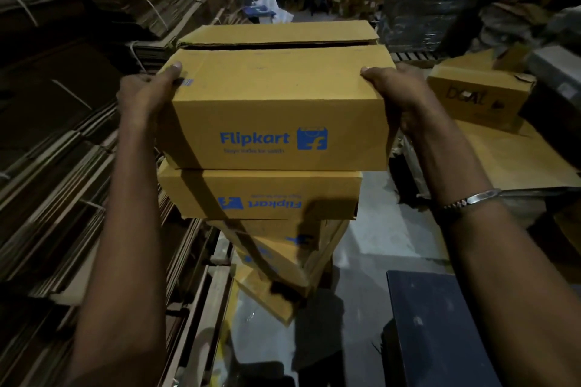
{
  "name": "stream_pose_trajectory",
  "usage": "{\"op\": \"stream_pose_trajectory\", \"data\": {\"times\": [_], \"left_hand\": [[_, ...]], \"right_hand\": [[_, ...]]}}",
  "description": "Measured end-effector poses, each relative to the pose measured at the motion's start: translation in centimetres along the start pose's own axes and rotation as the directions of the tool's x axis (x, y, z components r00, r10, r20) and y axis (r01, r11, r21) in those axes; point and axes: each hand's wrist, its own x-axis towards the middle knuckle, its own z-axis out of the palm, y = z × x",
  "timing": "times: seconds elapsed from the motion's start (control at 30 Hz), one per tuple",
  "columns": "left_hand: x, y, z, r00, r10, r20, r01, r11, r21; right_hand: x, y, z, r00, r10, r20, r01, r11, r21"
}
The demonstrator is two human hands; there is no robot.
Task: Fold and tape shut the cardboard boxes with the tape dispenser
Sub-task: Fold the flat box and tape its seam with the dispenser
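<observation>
A brown cardboard box (pixel 273 97) with a blue Flipkart logo on its near side sits on top of a stack of similar boxes (pixel 261 195). Its two top flaps are folded down, with a dark gap between them near the far edge. My left hand (pixel 151 88) grips the box's left end, thumb on the top. My right hand (pixel 396 88) grips the right end in the same way; a metal bracelet is on that wrist. No tape dispenser is in view.
Tall piles of flat cardboard sheets (pixel 63 104) line the left side. A small brown box with black writing (pixel 478 97) lies at the right on more cardboard. A dark flat surface (pixel 434 324) is at the lower right. Cluttered boxes and a stool stand at the back.
</observation>
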Motion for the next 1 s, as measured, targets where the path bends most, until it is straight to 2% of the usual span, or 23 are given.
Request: {"op": "stream_pose_trajectory", "data": {"times": [0.2, 0.37, 0.57, 0.8, 0.93, 1.0], "left_hand": [[-3.5, -0.4, -0.4, 0.993, 0.082, -0.079, -0.082, 0.997, 0.001], [-9.5, 1.1, -0.1, 0.979, 0.198, -0.044, -0.199, 0.980, -0.007], [-18.7, 4.1, 3.4, 0.943, 0.333, 0.028, -0.327, 0.937, -0.120], [-32.2, 3.9, 12.7, 0.837, 0.494, 0.233, -0.462, 0.868, -0.182], [-40.0, 1.2, 19.2, 0.740, 0.490, 0.460, -0.408, 0.872, -0.272], [-43.7, -0.4, 21.9, 0.686, 0.465, 0.559, -0.390, 0.884, -0.257]], "right_hand": [[-2.4, 0.3, -3.4, 0.997, -0.062, -0.045, 0.063, 0.997, 0.041], [-7.1, 0.4, -9.5, 0.982, -0.134, -0.130, 0.137, 0.991, 0.013], [-15.3, 2.8, -20.1, 0.938, -0.185, -0.293, 0.200, 0.980, 0.022], [-28.6, 11.6, -34.5, 0.843, -0.144, -0.518, 0.189, 0.981, 0.035], [-36.1, 17.6, -40.4, 0.749, -0.065, -0.659, 0.113, 0.993, 0.030], [-39.5, 20.8, -42.5, 0.686, -0.016, -0.727, 0.057, 0.998, 0.033]]}}
